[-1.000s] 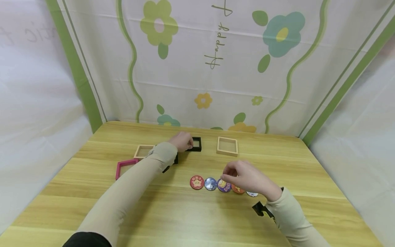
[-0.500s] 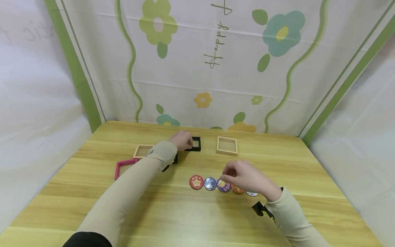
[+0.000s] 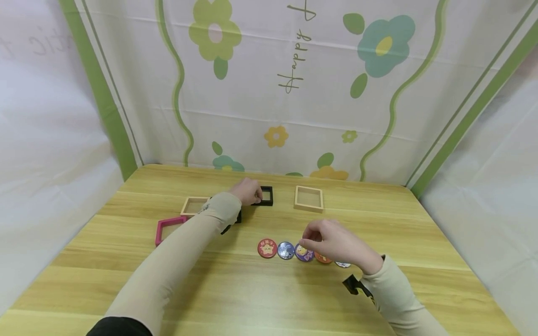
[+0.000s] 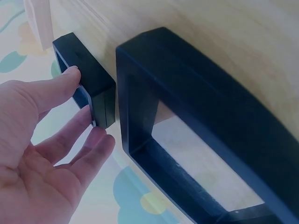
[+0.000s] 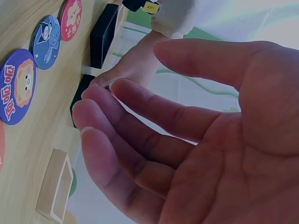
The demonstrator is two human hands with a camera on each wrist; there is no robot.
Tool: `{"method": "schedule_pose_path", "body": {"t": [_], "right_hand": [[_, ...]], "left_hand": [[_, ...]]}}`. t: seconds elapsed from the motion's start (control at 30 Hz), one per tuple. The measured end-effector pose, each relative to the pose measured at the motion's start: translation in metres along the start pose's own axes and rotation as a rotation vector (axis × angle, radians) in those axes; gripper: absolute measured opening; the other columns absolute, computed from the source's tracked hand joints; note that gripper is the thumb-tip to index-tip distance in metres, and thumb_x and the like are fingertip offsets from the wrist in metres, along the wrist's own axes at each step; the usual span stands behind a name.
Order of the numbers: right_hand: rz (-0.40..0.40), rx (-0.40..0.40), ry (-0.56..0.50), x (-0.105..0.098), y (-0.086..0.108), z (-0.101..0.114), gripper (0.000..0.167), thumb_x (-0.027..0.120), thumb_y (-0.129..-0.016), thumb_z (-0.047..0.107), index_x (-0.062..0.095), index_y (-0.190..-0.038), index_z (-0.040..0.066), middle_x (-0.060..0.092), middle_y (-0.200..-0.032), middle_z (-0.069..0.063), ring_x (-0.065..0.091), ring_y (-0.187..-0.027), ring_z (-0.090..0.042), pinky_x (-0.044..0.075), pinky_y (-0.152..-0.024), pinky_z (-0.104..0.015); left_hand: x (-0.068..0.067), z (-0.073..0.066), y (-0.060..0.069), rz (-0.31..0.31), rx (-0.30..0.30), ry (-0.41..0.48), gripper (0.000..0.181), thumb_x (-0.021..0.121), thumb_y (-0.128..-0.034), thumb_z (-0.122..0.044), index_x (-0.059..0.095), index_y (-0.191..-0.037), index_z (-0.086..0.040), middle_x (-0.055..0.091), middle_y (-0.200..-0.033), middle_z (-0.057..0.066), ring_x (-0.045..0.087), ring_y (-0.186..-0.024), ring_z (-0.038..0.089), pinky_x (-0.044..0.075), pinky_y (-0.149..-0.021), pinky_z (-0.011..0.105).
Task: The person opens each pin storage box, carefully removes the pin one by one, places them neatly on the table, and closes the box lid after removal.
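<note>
My left hand (image 3: 247, 192) reaches to the back of the table, at a small black frame (image 3: 266, 203). In the left wrist view, thumb and index finger pinch the edge of that frame, while the other fingers lie loosely below its corner. A larger black frame (image 4: 205, 98) stands close beside it, mostly behind my forearm in the head view. My right hand (image 3: 341, 241) hovers over a row of round badges, fingers loosely bent and holding nothing. The row has a red star badge (image 3: 267, 248), a blue badge (image 3: 286, 250), a purple badge (image 3: 303, 254), an orange badge (image 3: 323, 257) and a partly hidden white badge (image 3: 343, 264).
A light wooden frame (image 3: 308, 209) lies at the back right. Another wooden frame (image 3: 185, 205) and a pink frame (image 3: 159, 231) lie at the left, partly covered by my left arm. A flower-printed curtain (image 3: 252, 102) hangs behind the wooden table (image 3: 252, 294).
</note>
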State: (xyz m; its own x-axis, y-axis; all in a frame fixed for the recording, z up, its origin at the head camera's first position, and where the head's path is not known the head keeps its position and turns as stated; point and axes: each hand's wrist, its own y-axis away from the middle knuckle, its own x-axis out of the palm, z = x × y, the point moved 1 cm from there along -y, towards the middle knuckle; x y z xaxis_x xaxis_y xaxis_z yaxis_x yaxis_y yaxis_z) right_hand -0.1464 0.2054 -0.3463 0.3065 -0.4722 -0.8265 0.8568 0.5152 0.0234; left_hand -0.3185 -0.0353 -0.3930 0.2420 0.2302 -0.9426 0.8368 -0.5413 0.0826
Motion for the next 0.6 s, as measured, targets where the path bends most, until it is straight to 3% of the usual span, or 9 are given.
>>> {"method": "schedule_pose_path", "body": {"t": [0.27,0.37,0.5,0.6], "right_hand": [[-0.006,0.012,-0.033,0.004,0.003,-0.002,0.012,0.067,-0.095,0.021,0.069,-0.09,0.011,0.065,-0.079,0.003,0.059,-0.069,-0.011,0.051,-0.062,-0.028],[-0.036,0.011,-0.055,0.001,0.003,-0.005,0.011,0.065,-0.096,0.019,0.068,-0.093,0.009,0.064,-0.082,0.002,0.059,-0.073,-0.013,0.052,-0.065,-0.029],[-0.123,-0.016,-0.061,-0.006,0.001,-0.01,0.011,0.064,-0.097,0.016,0.068,-0.1,0.007,0.063,-0.086,0.003,0.059,-0.079,-0.014,0.052,-0.068,-0.03],[-0.212,-0.044,-0.032,-0.014,0.004,-0.017,0.016,0.065,-0.096,0.013,0.067,-0.108,0.003,0.064,-0.094,0.0,0.06,-0.085,-0.016,0.053,-0.069,-0.031]], "left_hand": [[0.005,-0.002,0.001,-0.008,0.028,-0.049,0.011,0.069,-0.0939,-0.011,0.078,-0.101,-0.01,0.07,-0.103,0.003,0.064,-0.096,0.02,0.053,-0.083,0.033],[0.007,-0.004,0.005,-0.035,0.029,-0.077,0.021,0.063,-0.0984,-0.018,0.073,-0.113,-0.008,0.063,-0.119,0.01,0.056,-0.112,0.026,0.048,-0.093,0.038],[0.004,-0.009,0.021,-0.127,0.037,-0.067,0.037,0.056,-0.1021,-0.027,0.061,-0.131,-0.004,0.047,-0.139,0.021,0.039,-0.131,0.036,0.036,-0.106,0.047],[-0.001,-0.016,0.035,-0.204,0.06,-0.064,0.041,0.054,-0.1027,-0.03,0.057,-0.134,-0.004,0.043,-0.144,0.021,0.035,-0.134,0.038,0.031,-0.109,0.049]]}}
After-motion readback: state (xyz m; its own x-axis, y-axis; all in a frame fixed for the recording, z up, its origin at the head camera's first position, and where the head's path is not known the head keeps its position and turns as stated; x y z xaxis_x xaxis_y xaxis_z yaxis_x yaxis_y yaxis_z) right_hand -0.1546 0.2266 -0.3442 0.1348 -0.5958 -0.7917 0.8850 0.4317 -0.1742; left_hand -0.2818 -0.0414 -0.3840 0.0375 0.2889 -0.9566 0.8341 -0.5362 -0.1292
